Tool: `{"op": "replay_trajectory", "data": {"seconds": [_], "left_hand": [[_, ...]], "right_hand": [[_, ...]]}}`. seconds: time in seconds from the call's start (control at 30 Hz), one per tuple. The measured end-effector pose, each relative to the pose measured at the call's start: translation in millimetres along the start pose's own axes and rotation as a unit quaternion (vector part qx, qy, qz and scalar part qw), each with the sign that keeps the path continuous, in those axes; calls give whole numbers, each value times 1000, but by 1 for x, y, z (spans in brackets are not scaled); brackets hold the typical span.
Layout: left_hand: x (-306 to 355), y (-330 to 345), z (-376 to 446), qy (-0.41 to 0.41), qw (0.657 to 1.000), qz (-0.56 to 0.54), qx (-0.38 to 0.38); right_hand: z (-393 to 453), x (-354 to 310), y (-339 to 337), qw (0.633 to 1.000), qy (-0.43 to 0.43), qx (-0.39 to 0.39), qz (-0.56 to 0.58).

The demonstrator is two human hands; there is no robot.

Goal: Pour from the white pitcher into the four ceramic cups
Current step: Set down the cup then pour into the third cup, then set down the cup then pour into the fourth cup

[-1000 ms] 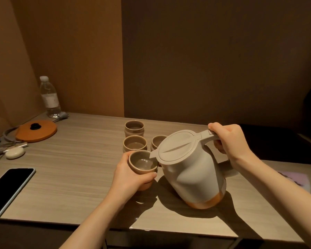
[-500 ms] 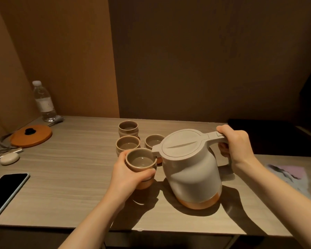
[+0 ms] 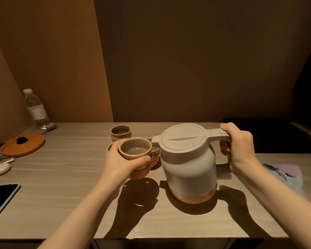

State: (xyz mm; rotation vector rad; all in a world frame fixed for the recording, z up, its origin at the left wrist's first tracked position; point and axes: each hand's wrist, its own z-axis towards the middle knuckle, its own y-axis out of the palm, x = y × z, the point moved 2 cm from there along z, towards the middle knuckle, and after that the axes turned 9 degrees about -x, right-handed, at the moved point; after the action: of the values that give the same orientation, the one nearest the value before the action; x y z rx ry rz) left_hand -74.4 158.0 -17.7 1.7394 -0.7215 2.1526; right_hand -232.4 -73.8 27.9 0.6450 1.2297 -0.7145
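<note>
cup lifted beside the upright pitcher

left hand (image 3: 118,163) wraps its fingers around a ceramic cup (image 3: 135,151), raised off the table (image 3: 61,177) at 9 o'clock of the white pitcher (image 3: 188,162). right hand (image 3: 238,141) grips the pitcher handle; its base rests on the table. other cups (image 3: 120,132) sit at 12 o'clock behind the held one.

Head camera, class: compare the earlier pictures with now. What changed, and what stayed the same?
The white pitcher went from tilted toward the cup to upright on the table. The left hand lifted the held cup. Both grips stayed, the right hand on the handle.
</note>
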Motion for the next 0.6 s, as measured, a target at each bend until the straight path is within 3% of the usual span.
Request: {"op": "replay_trajectory", "data": {"seconds": [0.23, 0.6], "left_hand": [[35, 0, 37, 28, 999, 45, 10], [27, 20, 138, -15, 996, 90, 12]], "right_hand": [[16, -12, -10, 999, 8, 31, 34], [44, -6, -13, 998, 19, 65, 8]]}}
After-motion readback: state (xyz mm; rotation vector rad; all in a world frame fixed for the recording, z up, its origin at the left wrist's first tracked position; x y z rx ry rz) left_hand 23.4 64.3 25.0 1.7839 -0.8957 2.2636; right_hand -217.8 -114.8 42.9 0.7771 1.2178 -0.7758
